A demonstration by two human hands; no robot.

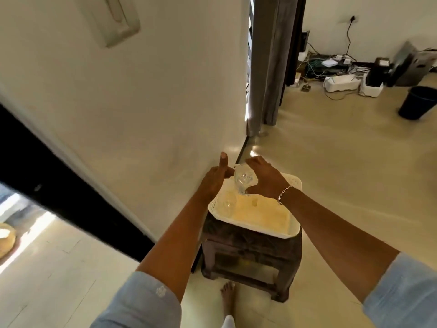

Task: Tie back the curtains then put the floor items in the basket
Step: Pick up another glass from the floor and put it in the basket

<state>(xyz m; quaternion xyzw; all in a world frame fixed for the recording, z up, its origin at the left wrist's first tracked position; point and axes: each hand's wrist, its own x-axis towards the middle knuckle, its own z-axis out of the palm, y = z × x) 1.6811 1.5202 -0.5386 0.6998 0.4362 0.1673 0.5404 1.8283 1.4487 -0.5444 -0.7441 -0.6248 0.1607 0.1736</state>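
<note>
A white perforated basket sits on a dark brown stool against the wall. A clear stemmed glass is upright over the basket's far end. My right hand curls round its bowl and stem. My left hand is just left of the glass, one finger pointing up, a fingertip close to the rim. A second clear glass lies on its side in the basket's left corner. A grey curtain hangs gathered at the wall's far edge.
Cables, white boxes and devices clutter the floor by the far wall. A dark bin stands at the right. My bare foot is in front of the stool. A dark doorway edge runs along the left.
</note>
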